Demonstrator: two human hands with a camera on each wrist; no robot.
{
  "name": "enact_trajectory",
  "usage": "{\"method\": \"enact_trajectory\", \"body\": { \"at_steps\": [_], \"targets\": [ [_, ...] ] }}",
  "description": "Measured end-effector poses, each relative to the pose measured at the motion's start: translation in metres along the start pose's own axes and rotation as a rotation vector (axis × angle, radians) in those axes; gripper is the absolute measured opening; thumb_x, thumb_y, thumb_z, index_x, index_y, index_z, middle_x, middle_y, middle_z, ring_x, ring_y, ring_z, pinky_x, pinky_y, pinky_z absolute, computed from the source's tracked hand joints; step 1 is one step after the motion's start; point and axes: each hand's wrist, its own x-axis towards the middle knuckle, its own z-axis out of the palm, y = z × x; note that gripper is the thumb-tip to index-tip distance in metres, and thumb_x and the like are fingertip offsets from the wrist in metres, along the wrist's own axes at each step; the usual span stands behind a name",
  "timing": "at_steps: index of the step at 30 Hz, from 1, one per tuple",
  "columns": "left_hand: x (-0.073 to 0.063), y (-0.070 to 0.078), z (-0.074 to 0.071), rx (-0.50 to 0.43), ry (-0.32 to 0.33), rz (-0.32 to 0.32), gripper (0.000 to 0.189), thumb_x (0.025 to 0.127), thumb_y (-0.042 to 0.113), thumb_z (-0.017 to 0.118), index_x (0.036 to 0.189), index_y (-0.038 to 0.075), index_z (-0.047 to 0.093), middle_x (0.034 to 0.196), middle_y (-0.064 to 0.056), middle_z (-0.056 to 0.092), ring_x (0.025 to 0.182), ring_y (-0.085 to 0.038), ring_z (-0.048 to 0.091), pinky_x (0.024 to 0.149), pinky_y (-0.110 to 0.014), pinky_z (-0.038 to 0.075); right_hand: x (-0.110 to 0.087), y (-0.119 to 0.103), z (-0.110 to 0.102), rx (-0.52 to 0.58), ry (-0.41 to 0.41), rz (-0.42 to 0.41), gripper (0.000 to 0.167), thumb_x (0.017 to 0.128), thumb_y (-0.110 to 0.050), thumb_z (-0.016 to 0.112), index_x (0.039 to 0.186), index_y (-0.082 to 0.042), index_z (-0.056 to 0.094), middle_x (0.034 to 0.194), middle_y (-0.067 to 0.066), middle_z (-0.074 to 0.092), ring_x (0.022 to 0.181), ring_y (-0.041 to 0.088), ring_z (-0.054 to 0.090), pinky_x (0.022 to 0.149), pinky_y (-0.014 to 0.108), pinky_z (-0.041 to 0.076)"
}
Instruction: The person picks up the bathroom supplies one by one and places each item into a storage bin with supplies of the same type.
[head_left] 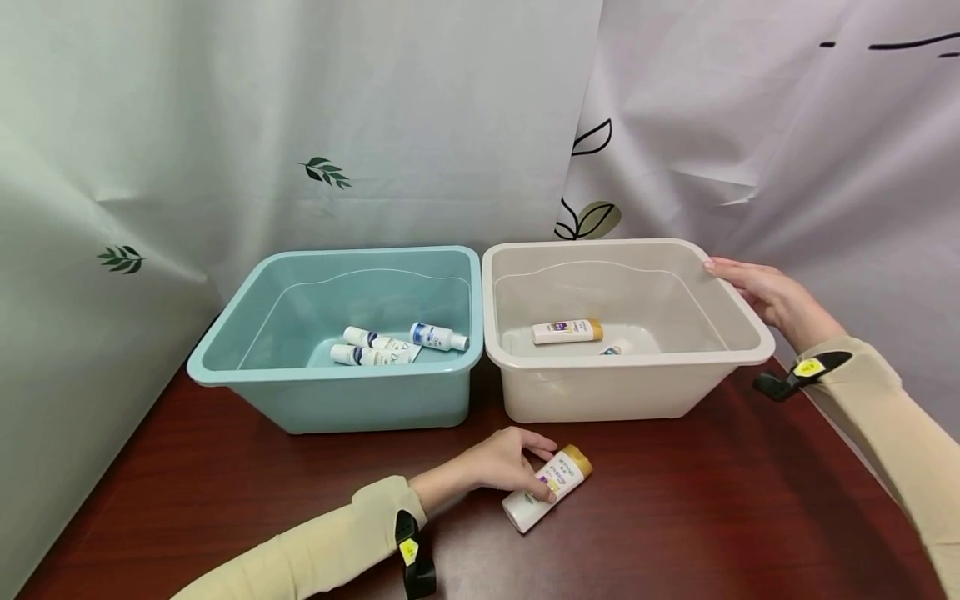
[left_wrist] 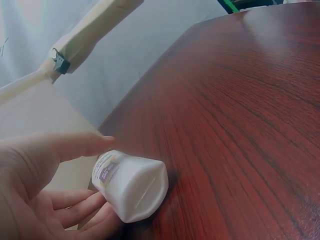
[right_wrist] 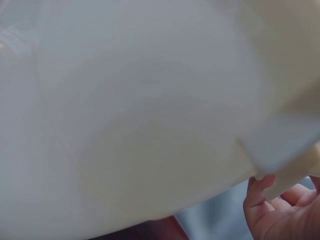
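In the head view my left hand [head_left: 504,463] holds a white bottle with a gold cap [head_left: 567,472], which lies slanted on the table in front of the tubs. Seen from the left wrist, the thumb is on the bottle's upper side and the fingers are underneath; its white base [left_wrist: 145,192] faces the camera. My right hand [head_left: 776,298] grips the right rim of a cream tub [head_left: 615,392], thumb on the rim and fingers outside. A similar gold-capped bottle [head_left: 562,332] lies in that tub, beside another item [head_left: 617,348] mostly hidden by the front wall.
Left of the cream tub, nearly touching it, stands a light blue tub [head_left: 360,402]. Several small white and blue bottles lie inside, one of them [head_left: 438,337] near its right wall. Both tubs are on a dark red wooden table [head_left: 675,517], with a pale curtain [head_left: 420,125] behind.
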Motion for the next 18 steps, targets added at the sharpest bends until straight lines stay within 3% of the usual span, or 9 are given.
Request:
{"method": "enact_trajectory", "body": {
  "at_steps": [18],
  "targets": [
    [0.0001, -0.0002, 0.0033, 0.062, 0.023, 0.014, 0.063, 0.065, 0.004, 0.084, 0.124, -0.001, 0.062, 0.103, -0.006, 0.07, 0.067, -0.003, 0.06, 0.061, -0.015, 0.047, -0.0003, 0.0007, 0.0011, -0.011, 0.007, -0.013, 0.018, 0.092, -0.033, 0.063, 0.076, -0.039, 0.067, 0.071, -0.01, 0.07, 0.063, 0.006, 0.068, 0.057, 0.025, 0.055]
  ]
}}
